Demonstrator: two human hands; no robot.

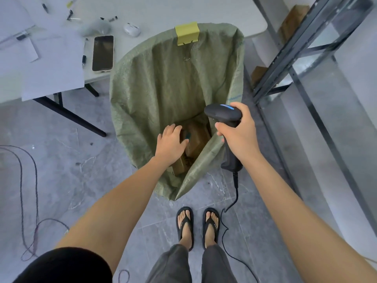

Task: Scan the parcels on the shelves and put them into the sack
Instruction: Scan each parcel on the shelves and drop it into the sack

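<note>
A green woven sack (155, 82) stands open on the floor in front of me, its far rim clipped to the table edge by a yellow clip (186, 33). Brown cardboard parcels (197, 137) lie at its bottom. My left hand (171, 144) hovers palm down over the sack's mouth, fingers spread and holding nothing. My right hand (238, 131) grips the handle of a black barcode scanner (222, 114) at the sack's right rim; its cable (234, 199) trails down to the floor.
A white table (163, 11) behind the sack holds a phone (103, 53), papers, an earbud case (132, 29) and small items. A metal shelf frame (302, 50) with brown parcels (293, 19) stands at the right. Loose cables (30, 180) lie on the floor at the left. My sandalled feet (197, 225) stand near the sack.
</note>
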